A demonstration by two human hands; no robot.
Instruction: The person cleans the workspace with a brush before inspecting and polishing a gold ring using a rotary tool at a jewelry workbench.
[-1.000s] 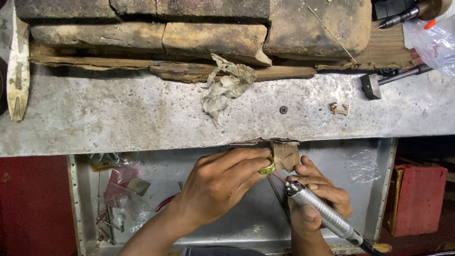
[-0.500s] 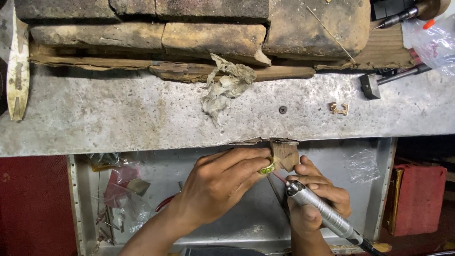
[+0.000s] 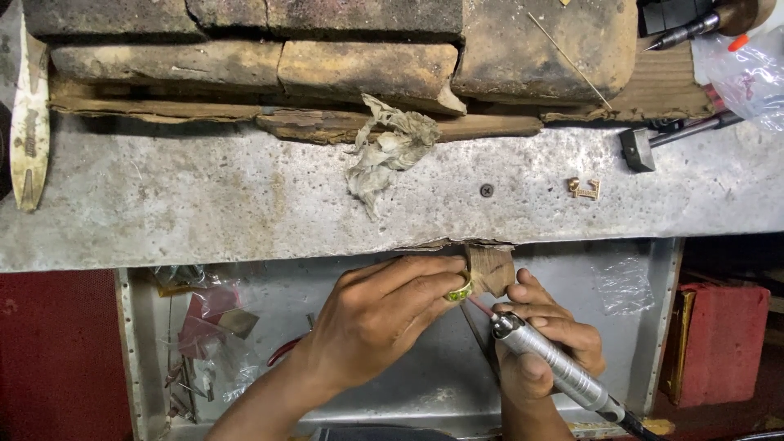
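My left hand is bare, no glove, no ring; its forearm enters from six o'clock, sleeveless; my right hand is likewise bare, wrist uncovered, nails short.

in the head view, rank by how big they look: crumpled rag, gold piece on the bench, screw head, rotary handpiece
1. Rotary handpiece, though it is nearer the camera, so unsure against the rag.
2. Crumpled rag.
3. Gold piece.
4. Screw head.

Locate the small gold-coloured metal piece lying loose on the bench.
In the head view, the small gold-coloured metal piece lies right of centre on the grey stone bench top, between a dark screw head and a hammer head.
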